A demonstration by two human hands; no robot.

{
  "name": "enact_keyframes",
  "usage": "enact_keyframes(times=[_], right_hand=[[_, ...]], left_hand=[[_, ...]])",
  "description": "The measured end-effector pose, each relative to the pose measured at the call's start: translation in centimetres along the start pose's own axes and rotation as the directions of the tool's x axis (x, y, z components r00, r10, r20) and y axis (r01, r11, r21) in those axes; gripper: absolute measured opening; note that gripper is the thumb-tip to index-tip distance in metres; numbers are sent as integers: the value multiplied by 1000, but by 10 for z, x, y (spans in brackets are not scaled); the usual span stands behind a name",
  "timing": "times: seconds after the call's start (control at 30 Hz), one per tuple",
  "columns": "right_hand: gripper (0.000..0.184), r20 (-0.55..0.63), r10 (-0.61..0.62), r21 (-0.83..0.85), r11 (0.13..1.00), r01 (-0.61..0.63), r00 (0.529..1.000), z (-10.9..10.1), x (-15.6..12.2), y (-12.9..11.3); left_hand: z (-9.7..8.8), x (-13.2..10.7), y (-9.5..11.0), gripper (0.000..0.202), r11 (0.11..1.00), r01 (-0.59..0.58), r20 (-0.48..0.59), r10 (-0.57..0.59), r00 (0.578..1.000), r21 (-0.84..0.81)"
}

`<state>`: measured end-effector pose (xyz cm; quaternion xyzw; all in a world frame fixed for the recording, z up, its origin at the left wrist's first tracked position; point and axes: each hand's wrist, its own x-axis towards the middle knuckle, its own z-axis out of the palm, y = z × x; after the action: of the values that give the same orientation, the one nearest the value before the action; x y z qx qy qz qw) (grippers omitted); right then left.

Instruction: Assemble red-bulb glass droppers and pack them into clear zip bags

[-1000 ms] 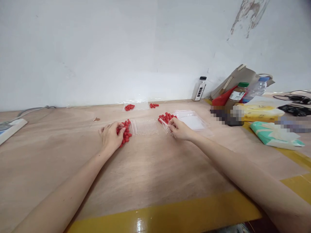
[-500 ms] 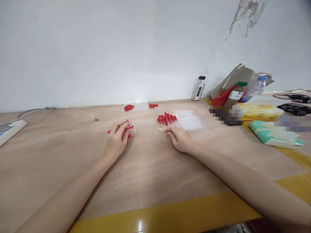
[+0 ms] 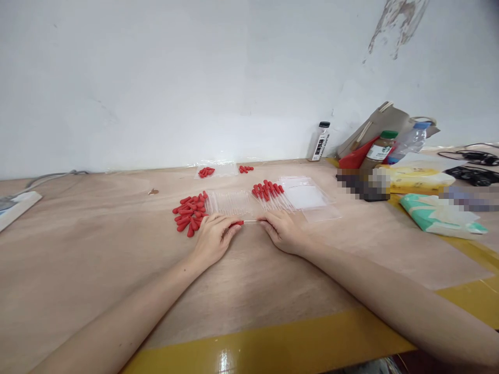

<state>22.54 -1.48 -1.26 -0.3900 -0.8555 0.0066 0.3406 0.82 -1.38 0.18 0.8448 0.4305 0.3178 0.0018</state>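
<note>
Left grip (image 3: 218,234): closed on a red bulb (image 3: 238,223), its mouth facing right.
Right grip (image 3: 281,231): pinching a clear tube (image 3: 250,222) that reaches the bulb; how deep it sits, I cannot tell.
Capped bunch (image 3: 268,191): tubes already wearing bulbs, just beyond the right grip; this part looks done.
Bare tubes (image 3: 230,201): a row beyond both grips, apparently left to cap.
Loose bulbs (image 3: 189,213): heaped just beside the left grip, which partly hides them; more bulbs (image 3: 206,172) lie by the wall.
Plastic bags (image 3: 310,196): flat on the worktop (image 3: 234,291), right of the bunch.
Obstacles: bottles (image 3: 380,150) and tissue packs (image 3: 440,215) stand well apart, seemingly unobstructive.
</note>
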Motion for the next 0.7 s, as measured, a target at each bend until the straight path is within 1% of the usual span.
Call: enact_keyframes(times=[0.23,0.33,0.47,0.53,0.7], right_hand=[[14,12,-3,-28,1000,3,1000,0,1,0],[14,4,-18,1,1000,18,1000,1,1,2],[15,-4,-40,48,998,40,999,4,2,3],[16,-16,-40,38,998,41,999,4,2,2],[16,-28,-38,-53,998,36,999,1,2,-6]], left_hand=[[0,-1,3,19,998,-70,-23,69,997,-11],[-1,-1,3,17,993,-113,-44,112,993,-20],[-2,-3,2,15,984,-170,-38,169,985,-45],[-2,-3,2,15,984,-174,-41,172,984,-49],[-3,-4,2,15,989,-149,-42,148,988,-26]])
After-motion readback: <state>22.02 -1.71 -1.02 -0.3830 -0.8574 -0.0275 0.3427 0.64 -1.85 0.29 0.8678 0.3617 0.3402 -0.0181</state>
